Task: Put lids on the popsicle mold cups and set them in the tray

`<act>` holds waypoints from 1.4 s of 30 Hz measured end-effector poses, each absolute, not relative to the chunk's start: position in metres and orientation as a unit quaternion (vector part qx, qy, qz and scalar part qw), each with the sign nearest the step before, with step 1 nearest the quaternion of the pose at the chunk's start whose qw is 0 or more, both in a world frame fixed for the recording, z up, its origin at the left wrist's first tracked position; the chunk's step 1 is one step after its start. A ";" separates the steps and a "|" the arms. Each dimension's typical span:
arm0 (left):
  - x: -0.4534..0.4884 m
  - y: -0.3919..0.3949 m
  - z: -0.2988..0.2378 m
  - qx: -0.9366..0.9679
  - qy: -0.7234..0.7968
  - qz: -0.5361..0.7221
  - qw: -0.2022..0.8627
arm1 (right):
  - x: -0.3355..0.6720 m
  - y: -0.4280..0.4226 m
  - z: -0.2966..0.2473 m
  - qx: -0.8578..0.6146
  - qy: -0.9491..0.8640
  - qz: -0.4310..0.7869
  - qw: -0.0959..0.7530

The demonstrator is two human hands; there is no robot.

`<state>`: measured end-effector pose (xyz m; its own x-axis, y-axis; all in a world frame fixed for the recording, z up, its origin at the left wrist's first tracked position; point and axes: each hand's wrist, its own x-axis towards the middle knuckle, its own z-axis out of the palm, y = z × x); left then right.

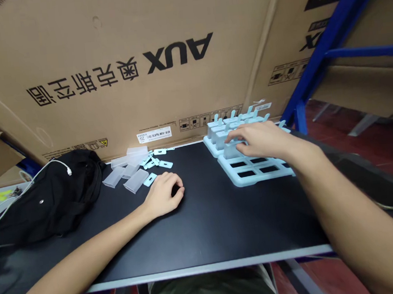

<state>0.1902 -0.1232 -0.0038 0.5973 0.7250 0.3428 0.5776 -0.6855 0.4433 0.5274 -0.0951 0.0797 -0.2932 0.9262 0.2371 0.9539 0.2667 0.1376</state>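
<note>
A light blue ice-pop mould tray (256, 176) lies on the black table at the right, several of its slots empty and the far ones filled with translucent moulds and blue stick lids. My right hand (257, 140) rests over the tray, fingers pinched on a translucent mould (231, 150) set in a slot. My left hand (163, 196) lies on the table with its fingers curled under. Just beyond it lie several clear mould sleeves (135, 180) and loose blue stick lids (156, 161).
A black bag (44, 200) with a white cable lies at the left of the black table (207, 220). Large AUX cardboard boxes (121, 66) stand right behind the table. A blue metal rack post (317, 64) rises at the right.
</note>
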 end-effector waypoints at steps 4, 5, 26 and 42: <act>0.192 -0.134 -0.003 0.875 0.446 0.176 -0.068 | 0.525 -0.097 0.082 -0.598 -0.789 -0.127 0.050; 0.192 -0.136 -0.003 0.867 0.464 0.163 -0.081 | 0.525 -0.097 0.081 -0.595 -0.791 -0.128 0.058; 0.165 -0.130 -0.001 0.822 0.538 0.115 -0.146 | 0.407 -0.106 0.003 -0.302 -0.943 -0.004 0.140; 0.163 -0.113 -0.001 0.867 0.450 0.213 0.003 | 0.431 -0.100 0.014 -0.290 -0.933 0.087 0.195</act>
<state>0.1625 -0.1126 -0.0007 0.5046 0.7811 0.3678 0.7788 -0.5956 0.1966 0.4307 -0.0997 0.0143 -0.7556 0.5747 0.3142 0.5068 0.8169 -0.2755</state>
